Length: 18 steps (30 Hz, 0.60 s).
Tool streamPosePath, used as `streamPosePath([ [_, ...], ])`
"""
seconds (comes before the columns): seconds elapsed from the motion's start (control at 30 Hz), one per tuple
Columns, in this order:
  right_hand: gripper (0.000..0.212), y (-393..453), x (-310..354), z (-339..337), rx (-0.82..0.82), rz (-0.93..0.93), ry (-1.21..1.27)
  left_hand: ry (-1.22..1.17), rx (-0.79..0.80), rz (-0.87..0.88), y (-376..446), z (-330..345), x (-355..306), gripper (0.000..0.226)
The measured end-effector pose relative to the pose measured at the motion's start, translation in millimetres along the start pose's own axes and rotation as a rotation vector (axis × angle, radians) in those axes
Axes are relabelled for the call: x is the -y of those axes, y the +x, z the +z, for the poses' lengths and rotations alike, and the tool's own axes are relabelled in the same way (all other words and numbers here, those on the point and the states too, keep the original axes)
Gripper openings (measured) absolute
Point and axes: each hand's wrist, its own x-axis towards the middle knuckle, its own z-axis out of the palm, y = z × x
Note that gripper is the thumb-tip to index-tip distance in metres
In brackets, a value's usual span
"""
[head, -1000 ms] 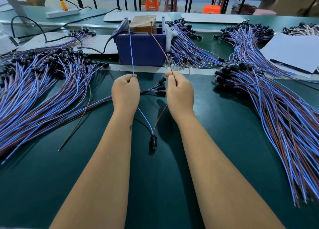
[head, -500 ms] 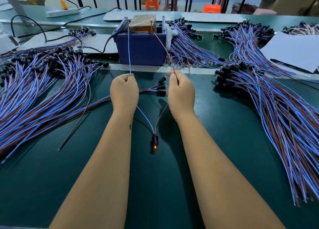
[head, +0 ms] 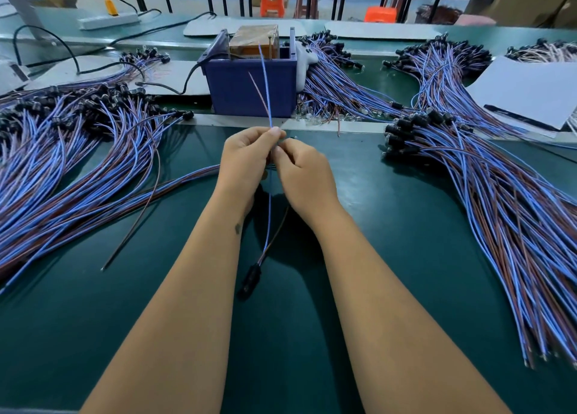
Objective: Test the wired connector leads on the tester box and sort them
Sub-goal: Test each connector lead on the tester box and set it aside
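My left hand and my right hand meet at the middle of the green mat, fingertips together. Between them they pinch one lead, its blue and brown wires gathered side by side. The free wire ends rise above my fingers, in front of the blue tester box and short of its top. The lead's black connector hangs below my hands, dark, near the mat. Inside the box sits a brown block with upright metal pins.
A large heap of blue and brown leads spreads on the left, another heap on the right. More leads lie behind the box. A single brown wire lies loose left of my arm. White sheets rest at far right.
My hands have come together from being apart. The two wire ends have left the tester's pins and now sit side by side. The connector's light, lit half a second ago, is off.
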Motion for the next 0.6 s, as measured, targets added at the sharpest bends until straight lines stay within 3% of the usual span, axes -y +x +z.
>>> streamPosePath([
  [0.13, 0.025, 1, 6, -10, 0.215, 0.101, 0.225, -0.230, -0.107, -0.023, 7, -11, -3, 0.018],
  [0.2, 0.019, 1, 7, -18, 0.386, 0.159, 0.156, -0.453, -0.121, -0.046, 10, -18, -6, 0.018],
  [0.27, 0.018, 2, 8, -29, 0.416, 0.177, 0.045, -0.545, -0.145, -0.046, 11, -22, -6, 0.019],
  [0.33, 0.022, 5, 7, -40, 0.253, 0.159, -0.061, -0.422, -0.181, -0.004, 10, -21, -5, 0.018],
  [0.47, 0.025, 8, 3, -66, -0.282, 0.164, -0.193, -0.087, -0.127, 0.148, 0, -6, -3, 0.015],
  [0.6, 0.012, 10, -2, -94, -0.485, 0.157, -0.129, 0.099, 0.102, 0.254, -13, 23, 3, 0.016],
])
